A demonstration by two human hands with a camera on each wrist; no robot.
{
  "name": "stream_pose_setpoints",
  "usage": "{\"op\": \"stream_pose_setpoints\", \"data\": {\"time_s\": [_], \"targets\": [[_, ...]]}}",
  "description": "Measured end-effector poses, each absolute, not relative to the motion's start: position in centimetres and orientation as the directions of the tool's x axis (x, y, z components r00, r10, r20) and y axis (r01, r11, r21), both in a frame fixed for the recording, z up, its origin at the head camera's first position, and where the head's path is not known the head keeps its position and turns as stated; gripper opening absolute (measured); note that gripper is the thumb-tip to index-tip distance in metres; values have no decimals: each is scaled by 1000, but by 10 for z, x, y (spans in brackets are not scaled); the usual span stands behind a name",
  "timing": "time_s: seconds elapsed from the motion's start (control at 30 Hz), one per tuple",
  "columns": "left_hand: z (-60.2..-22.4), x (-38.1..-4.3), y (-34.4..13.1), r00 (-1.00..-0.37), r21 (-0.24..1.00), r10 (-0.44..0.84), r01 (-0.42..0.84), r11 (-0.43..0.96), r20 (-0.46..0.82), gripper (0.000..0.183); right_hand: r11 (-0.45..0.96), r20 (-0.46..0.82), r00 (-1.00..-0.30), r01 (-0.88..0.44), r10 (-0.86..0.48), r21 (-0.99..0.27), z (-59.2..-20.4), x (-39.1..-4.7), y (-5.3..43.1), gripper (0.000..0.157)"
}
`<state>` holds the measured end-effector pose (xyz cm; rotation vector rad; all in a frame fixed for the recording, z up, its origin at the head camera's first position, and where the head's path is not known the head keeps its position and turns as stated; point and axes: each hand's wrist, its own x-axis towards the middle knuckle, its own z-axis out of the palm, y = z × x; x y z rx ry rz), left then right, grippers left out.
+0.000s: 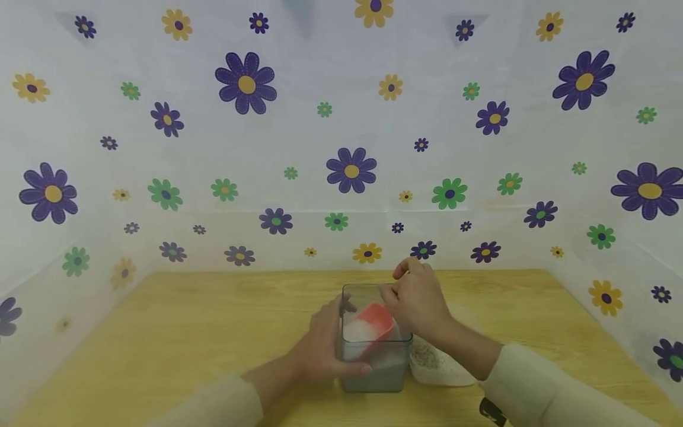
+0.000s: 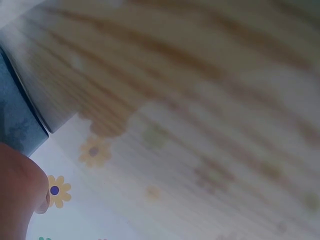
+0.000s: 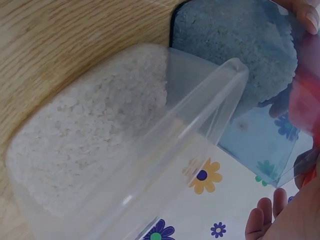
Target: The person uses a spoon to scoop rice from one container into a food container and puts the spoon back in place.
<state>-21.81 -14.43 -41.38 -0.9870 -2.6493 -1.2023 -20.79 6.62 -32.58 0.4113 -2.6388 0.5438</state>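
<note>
A tall clear bluish container [image 1: 373,376] of white rice stands on the table. My left hand [image 1: 320,350] grips its left side, the thumb across the front wall and the fingers around the far side. Over its right rim, my right hand [image 1: 421,299] holds a red scoop [image 1: 380,319] that is tilted inside the container. White rice [image 1: 360,333] shows at the scoop's lower left part. The right fingers partly hide the scoop's handle. In the right wrist view the scoop [image 3: 306,102] is cut by the right edge, beside the rice seen through the bluish wall [image 3: 225,45].
Close against the container's right side stands a low translucent tub [image 1: 445,375] with rice in it [image 3: 95,120], partly under my right forearm. A small black object [image 1: 492,411] shows below the right sleeve. Flower-printed white sheeting [image 1: 299,136] encloses the wooden table [image 1: 213,320] at the back and sides.
</note>
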Motion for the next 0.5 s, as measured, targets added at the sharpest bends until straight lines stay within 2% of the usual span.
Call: {"op": "stream_pose_setpoints", "data": {"time_s": [0.33, 0.5], "targets": [[-413, -219, -142, -768, 644, 543, 610, 462, 338, 108, 832, 419, -903, -303, -95, -464, -326, -205, 76, 53], [-412, -218, -143, -785, 658, 536, 585, 475, 311, 110, 804, 416, -905, -313, -90, -506, -325, -207, 84, 52]]}}
